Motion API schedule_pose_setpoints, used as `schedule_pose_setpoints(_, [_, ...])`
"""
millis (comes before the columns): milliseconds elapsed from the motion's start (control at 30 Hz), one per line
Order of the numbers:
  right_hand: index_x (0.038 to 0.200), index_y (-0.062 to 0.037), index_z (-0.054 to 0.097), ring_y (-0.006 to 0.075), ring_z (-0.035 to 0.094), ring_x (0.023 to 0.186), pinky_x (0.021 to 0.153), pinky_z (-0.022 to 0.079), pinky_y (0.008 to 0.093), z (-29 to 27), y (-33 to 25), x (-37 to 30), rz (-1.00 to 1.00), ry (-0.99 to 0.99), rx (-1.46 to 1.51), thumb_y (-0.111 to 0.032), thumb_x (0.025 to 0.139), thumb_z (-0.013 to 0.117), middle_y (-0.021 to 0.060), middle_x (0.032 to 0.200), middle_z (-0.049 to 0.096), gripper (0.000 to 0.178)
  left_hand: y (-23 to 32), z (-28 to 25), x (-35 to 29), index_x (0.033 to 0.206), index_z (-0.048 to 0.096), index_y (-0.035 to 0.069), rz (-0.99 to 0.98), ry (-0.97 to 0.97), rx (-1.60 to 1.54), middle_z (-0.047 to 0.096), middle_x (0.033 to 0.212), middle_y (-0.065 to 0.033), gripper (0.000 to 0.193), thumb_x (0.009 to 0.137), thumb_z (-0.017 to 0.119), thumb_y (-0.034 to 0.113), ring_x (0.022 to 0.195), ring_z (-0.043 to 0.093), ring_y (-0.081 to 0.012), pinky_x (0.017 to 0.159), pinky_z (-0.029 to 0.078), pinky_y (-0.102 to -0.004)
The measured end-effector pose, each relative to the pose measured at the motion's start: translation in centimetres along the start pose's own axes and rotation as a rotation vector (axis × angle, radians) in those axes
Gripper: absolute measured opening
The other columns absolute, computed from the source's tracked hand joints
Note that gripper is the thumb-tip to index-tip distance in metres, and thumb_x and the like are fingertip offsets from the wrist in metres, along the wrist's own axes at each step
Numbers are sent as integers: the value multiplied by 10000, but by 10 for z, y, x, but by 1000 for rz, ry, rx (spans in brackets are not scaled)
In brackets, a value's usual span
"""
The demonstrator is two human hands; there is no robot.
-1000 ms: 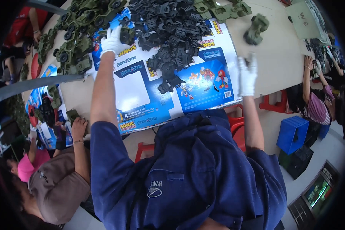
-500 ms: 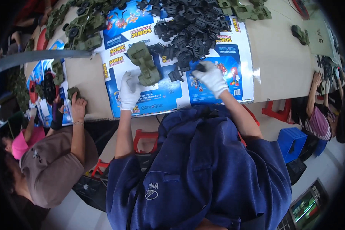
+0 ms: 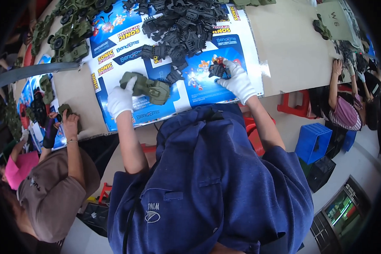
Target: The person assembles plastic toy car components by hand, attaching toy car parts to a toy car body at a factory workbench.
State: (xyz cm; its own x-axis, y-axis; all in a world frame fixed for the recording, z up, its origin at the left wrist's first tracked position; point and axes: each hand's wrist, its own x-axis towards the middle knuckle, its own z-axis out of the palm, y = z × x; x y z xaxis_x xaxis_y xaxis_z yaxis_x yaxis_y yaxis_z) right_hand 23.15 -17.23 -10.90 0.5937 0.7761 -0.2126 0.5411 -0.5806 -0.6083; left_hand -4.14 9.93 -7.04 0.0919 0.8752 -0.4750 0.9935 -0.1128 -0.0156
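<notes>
Close to the near edge of the printed sheet point(image 3: 180, 99), your left hand point(image 3: 121, 99) now grips the left end of a green toy car body point(image 3: 144, 87). Half a second ago the body pointed away from you; now it is turned so its long side runs more along that edge. One finger or thumb lies over its top. I cannot tell if it is lifted or rests on the sheet.

Toward the right edge of the sheet, your right hand point(image 3: 240, 82) has come away from the black pile point(image 3: 182, 29). Its fingers are closed on a small black part point(image 3: 218, 70), pinched between thumb and fingertips. The pile sits by the sheet's far edge, apart from both hands.

This seems to mean that the picking up is done: you have one green piece and one black piece, one in each hand, with a gap between them.
</notes>
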Motion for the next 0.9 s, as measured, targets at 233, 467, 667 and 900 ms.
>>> schedule_pose_setpoints(233, [1373, -110, 520, 323, 639, 1050, 914, 500, 419, 5, -18, 3, -189, -68, -446, -314, 757, 771, 175, 1220, 630, 696, 22, 3, -37, 1352, 474, 130, 1191, -20, 317, 541, 1311, -115, 928, 564, 866, 425, 1278, 478, -279, 1138, 247, -481])
schedule_pose_setpoints(467, [1418, -122, 482, 302, 645, 1050, 897, 505, 387, 24, 5, 3, -271, 67, -485, -253, 831, 709, 183, 1254, 614, 642, 13, 16, -28, 1327, 466, 68, 952, -82, 134, 650, 1099, -185, 922, 612, 800, 545, 1059, 634, -328, 1022, 412, -392])
schedule_pose_setpoints(667, [1440, -33, 440, 104, 590, 1007, 911, 482, 264, -8, -72, -17, 87, -354, 1072, -143, 989, 568, 42, 1211, 618, 481, 19, -10, -73, 1331, 434, -31, 797, -410, -523, 648, 1169, -211, 981, 621, 837, 513, 1110, 633, -312, 984, 463, -346])
schedule_pose_setpoints(900, [1461, 28, 364, 189, 470, 1284, 1075, 377, 318, -10, -89, -23, 53, -555, 1396, -247, 967, 601, 95, 1434, 472, 613, 47, -42, -114, 1314, 435, -101, 701, -504, -486, 658, 1142, -229, 1064, 604, 828, 587, 1093, 645, -318, 965, 476, -347])
